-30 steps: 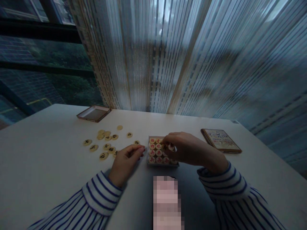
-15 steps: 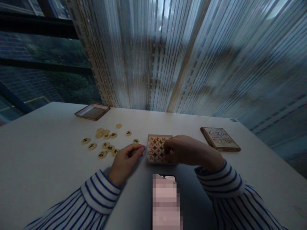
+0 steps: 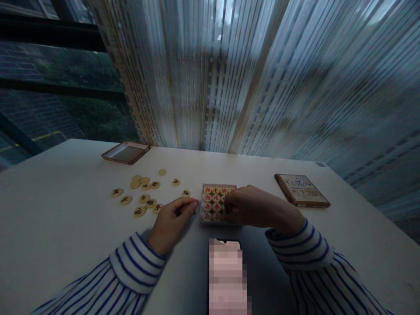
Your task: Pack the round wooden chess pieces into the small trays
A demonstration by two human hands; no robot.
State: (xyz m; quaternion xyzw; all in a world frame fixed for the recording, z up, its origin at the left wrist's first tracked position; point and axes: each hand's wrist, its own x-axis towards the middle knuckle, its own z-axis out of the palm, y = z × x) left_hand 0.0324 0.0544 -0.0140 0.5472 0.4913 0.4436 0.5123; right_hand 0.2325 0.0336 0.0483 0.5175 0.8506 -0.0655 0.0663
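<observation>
A clear tray (image 3: 202,218) holds rows of round wooden pieces with red characters (image 3: 216,206). My right hand (image 3: 251,208) is over the right part of the tray, fingers bent down onto the pieces; its fingertips and anything between them are hidden. Just left of the tray, my left hand (image 3: 175,218) has its thumb and forefinger pinched together, and I cannot make out what they hold. Several loose round pieces with black characters (image 3: 151,203) lie on the table beyond and left of my left hand.
An open, shallow box part (image 3: 126,153) lies at the back left of the white table (image 3: 65,210). A flat box with a printed cover (image 3: 302,189) rests at the right. Nearest me, a phone (image 3: 227,275) lies below the tray. A string curtain (image 3: 223,87) hangs behind.
My right hand has shifted very slightly left over the tray, its fingers curled closer in. My left hand stays in place.
</observation>
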